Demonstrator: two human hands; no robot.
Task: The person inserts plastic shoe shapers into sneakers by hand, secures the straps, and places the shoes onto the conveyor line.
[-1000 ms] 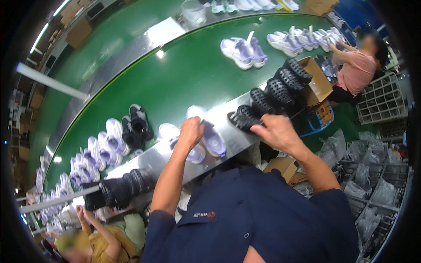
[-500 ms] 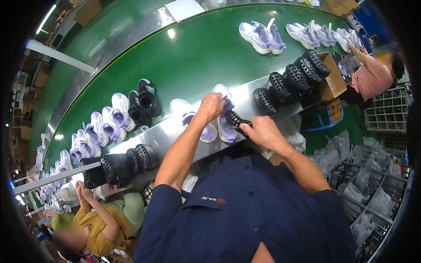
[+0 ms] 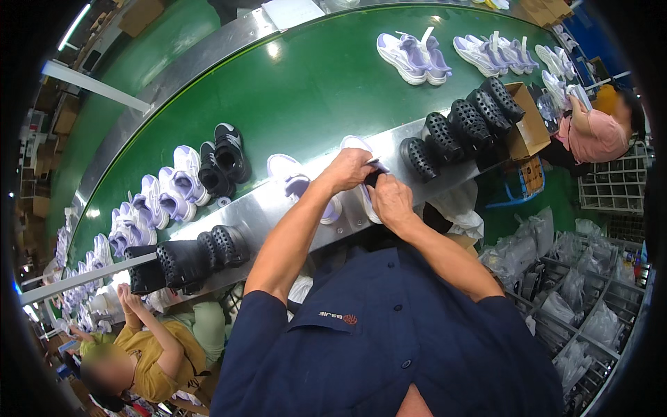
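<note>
A white and lavender sneaker (image 3: 356, 144) stands on the metal ledge in front of me, with both hands at its opening. My left hand (image 3: 349, 171) is closed on the sneaker's upper near the tongue. Into the opening my right hand (image 3: 391, 198) pushes a black perforated shoe tree (image 3: 373, 178), its fingers wrapped round it; most of it is hidden by the hand and the shoe. Left of my left forearm rests another white and lavender sneaker (image 3: 283, 167), partly covered by the arm.
Black shoe trees (image 3: 442, 137) line the ledge (image 3: 397, 154) at right beside a cardboard box (image 3: 526, 121); others (image 3: 228, 244) stand at left. Sneakers sit on the green belt (image 3: 313, 83), including a black pair (image 3: 229, 153). Co-workers are at left (image 3: 163, 354) and right (image 3: 594, 132).
My right hand has moved up and left, taking the shoe tree from above the sneaker into its opening. My left hand has shifted slightly right. The co-worker at right has moved.
</note>
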